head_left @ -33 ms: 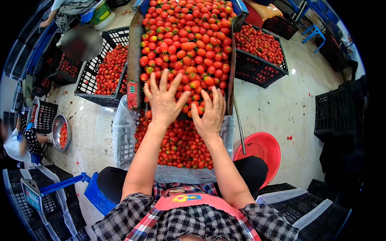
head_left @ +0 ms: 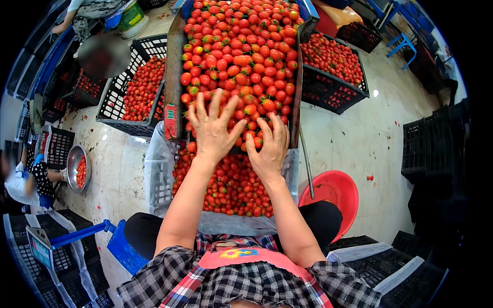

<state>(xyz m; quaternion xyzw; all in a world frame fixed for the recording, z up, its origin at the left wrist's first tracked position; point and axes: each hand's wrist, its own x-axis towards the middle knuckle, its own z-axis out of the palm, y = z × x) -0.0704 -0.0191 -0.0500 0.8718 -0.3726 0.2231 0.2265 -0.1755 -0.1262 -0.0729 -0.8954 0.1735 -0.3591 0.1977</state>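
Note:
A long sloping tray (head_left: 172,77) heaped with small red and orange tomatoes (head_left: 241,46) runs away from me. My left hand (head_left: 213,128) lies flat with fingers spread on the tomatoes at the tray's near end. My right hand (head_left: 269,146) does the same just beside it, fingers apart, palm down on the fruit. Neither hand grips anything. Under the tray's lip stands a plastic-lined crate (head_left: 156,177) holding more tomatoes (head_left: 231,190), right in front of my knees.
A red basin (head_left: 334,192) sits on the floor at my right. Black crates of tomatoes stand left (head_left: 136,87) and right (head_left: 334,61) of the tray. Empty black crates (head_left: 431,143) stack at far right. A person (head_left: 25,179) with a metal bowl (head_left: 77,172) sits at left.

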